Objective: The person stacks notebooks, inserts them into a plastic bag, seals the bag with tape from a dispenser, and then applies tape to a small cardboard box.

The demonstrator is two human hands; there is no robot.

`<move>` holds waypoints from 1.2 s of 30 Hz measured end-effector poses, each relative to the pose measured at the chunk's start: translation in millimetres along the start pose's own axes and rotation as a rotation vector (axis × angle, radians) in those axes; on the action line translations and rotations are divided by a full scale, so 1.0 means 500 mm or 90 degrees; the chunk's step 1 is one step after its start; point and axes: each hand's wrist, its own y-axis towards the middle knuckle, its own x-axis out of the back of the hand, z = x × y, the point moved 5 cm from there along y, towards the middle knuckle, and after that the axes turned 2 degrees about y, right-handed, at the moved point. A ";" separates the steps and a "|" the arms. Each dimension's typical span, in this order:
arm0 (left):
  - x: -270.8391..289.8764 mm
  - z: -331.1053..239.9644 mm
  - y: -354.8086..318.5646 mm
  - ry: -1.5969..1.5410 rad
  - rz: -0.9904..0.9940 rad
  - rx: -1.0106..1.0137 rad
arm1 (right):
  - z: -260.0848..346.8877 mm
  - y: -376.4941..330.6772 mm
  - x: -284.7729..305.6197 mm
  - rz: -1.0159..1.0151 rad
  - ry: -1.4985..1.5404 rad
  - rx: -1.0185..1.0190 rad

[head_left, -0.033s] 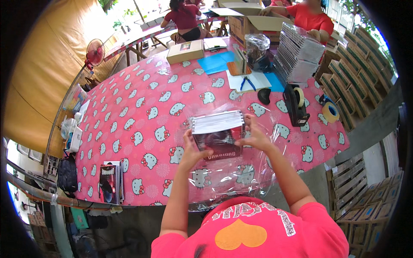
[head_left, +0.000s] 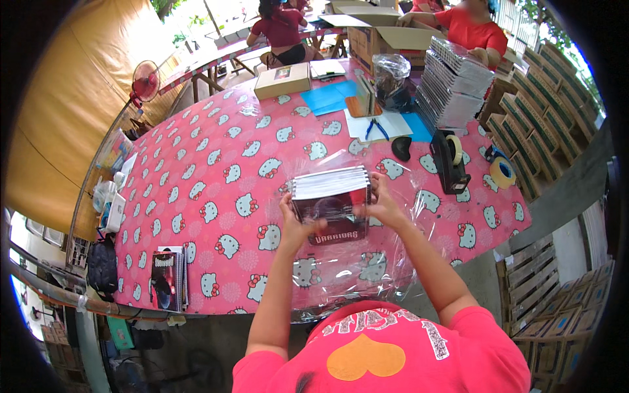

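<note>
I hold a stack of notebooks (head_left: 331,204) with dark red covers, tilted up off the pink patterned tablecloth (head_left: 216,170). My left hand (head_left: 296,226) grips the stack's left edge, thumb across the front cover. My right hand (head_left: 381,206) clasps its right edge. A sheet of clear plastic wrap (head_left: 367,268) lies spread under and around the stack, hanging over the near table edge.
A few more notebooks (head_left: 167,278) lie at the near left corner. A black tape dispenser (head_left: 449,160), tape roll (head_left: 502,173), wrapped bundles (head_left: 455,82), a cardboard box (head_left: 283,80) and blue sheets (head_left: 327,98) sit farther off. People in red sit beyond. Boxes (head_left: 537,124) stack at right.
</note>
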 end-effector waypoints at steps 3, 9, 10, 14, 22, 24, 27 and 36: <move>-0.018 -0.039 0.012 0.028 -0.051 -0.200 | 0.005 0.004 -0.011 -0.001 -0.015 0.082; -0.030 -0.046 -0.063 -0.147 0.065 0.002 | 0.048 -0.063 -0.012 0.053 0.082 -0.052; -0.034 -0.021 -0.072 -0.123 0.092 0.009 | 0.025 -0.077 -0.001 0.045 0.045 -0.047; -0.045 -0.027 -0.106 -0.047 0.044 -0.007 | 0.035 -0.090 -0.009 0.085 -0.034 0.055; -0.013 -0.314 -0.086 0.433 0.058 -0.489 | 0.272 -0.038 0.020 0.148 -0.388 0.225; -0.023 -0.349 -0.085 0.569 0.132 -0.525 | 0.299 -0.008 0.022 0.228 -0.448 0.148; -0.030 -0.387 -0.090 0.551 0.161 -0.445 | 0.355 -0.007 0.064 -0.037 -0.214 0.220; -0.082 -0.375 -0.136 0.538 0.251 -0.462 | 0.208 -0.111 -0.003 0.220 -0.441 0.276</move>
